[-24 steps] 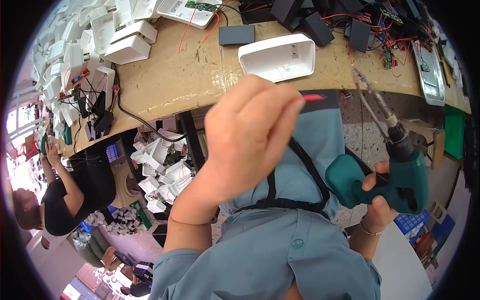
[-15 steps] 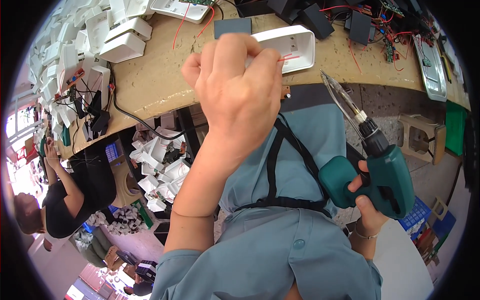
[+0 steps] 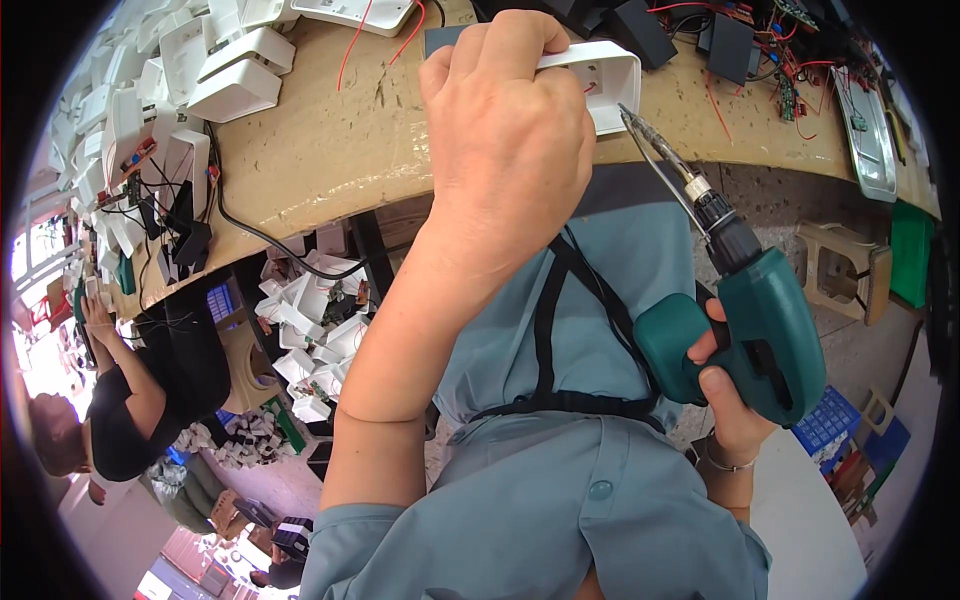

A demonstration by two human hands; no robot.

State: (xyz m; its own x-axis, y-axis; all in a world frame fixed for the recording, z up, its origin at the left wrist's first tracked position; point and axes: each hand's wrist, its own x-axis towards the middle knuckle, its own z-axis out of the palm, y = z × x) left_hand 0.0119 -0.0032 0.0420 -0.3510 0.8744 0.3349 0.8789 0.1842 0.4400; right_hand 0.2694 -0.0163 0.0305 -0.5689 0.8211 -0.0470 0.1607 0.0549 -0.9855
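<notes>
At the table's front edge, my left hand (image 3: 512, 135) is closed, knuckles up, on an open white plastic housing (image 3: 615, 95). Its fingertips and thumb are hidden behind the hand. A short bit of red wire shows inside the housing. My right hand (image 3: 735, 405) grips a green soldering gun (image 3: 770, 320) by its handle. Its long metal tip, with a thin feed tube alongside, points up and left. In the picture that tip reaches the housing's lower right edge; whether it touches cannot be told.
White housings (image 3: 240, 75) pile up at the left. Black boxes (image 3: 640, 38) and red-wired circuit boards (image 3: 795, 95) lie at the back right, near a metal tray (image 3: 865, 135). A black cable (image 3: 240, 215) hangs over the edge. Another person (image 3: 130, 400) sits at the left.
My left hand has moved up and slightly right, and the housing has shifted and turned a little. The soldering gun has moved up and left, its tip closer to the housing.
</notes>
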